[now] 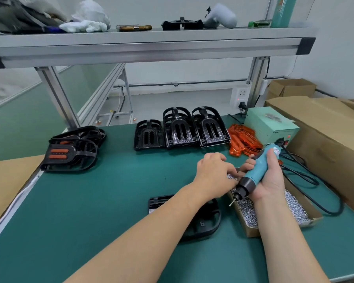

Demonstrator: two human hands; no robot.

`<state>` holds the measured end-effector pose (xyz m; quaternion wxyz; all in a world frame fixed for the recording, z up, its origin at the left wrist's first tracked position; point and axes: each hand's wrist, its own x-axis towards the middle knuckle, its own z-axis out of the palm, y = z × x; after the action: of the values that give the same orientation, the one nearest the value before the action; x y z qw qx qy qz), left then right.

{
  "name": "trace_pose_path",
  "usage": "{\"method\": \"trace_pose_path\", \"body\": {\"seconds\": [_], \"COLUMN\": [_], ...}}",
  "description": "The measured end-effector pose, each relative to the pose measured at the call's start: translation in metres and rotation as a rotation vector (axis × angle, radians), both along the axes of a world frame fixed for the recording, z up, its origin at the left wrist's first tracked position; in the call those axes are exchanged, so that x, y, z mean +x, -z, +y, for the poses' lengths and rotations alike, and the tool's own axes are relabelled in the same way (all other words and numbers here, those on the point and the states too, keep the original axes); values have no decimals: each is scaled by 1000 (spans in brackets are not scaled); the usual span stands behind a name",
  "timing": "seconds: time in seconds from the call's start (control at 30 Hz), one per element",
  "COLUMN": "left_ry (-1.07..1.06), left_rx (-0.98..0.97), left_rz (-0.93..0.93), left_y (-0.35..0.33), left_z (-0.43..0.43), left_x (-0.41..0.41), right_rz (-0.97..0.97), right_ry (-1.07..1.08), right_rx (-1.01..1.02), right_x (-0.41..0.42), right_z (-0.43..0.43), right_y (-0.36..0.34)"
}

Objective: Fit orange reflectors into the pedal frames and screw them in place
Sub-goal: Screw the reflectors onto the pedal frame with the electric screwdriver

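Under the left forearm, nearer than the left hand [213, 172], lies a black open-ribbed pedal frame [208, 219]. That hand's fingers curl into a box of screws [296, 209]; I cannot tell whether they pinch one. Beside it, the right hand [272, 178] grips a blue screwdriver [258, 170]. Beyond it sits a heap of glossy orange reflectors [243, 139].

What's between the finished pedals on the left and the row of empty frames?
Nothing: between finished pedals and empty frames the green mat is bare, per the head view.
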<state>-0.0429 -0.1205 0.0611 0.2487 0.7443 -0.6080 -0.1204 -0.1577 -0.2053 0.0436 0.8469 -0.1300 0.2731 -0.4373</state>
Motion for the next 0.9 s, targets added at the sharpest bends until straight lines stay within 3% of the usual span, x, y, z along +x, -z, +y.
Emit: {"method": "trace_pose_path", "body": {"seconds": [0.2,0.47,0.7,0.9], "left_ry": [-3,-66,-100,-189], "left_rx": [254,210,1,-265], "left_rz": [-86,-87,144,534], "left_y": [2,9,25,12], "left_z": [-17,-22,-17,3], "left_x": [-6,-14,-8,0], "right_rz": [-43,-52,-82,-37], "right_ry": [-40,-79,-73,-59], "right_rx": [12,-1,7,-43], "right_x": [0,0,-1,-1], "right_z": [-3,-3,-1,-1], "right_y": [4,4,3,4]}}
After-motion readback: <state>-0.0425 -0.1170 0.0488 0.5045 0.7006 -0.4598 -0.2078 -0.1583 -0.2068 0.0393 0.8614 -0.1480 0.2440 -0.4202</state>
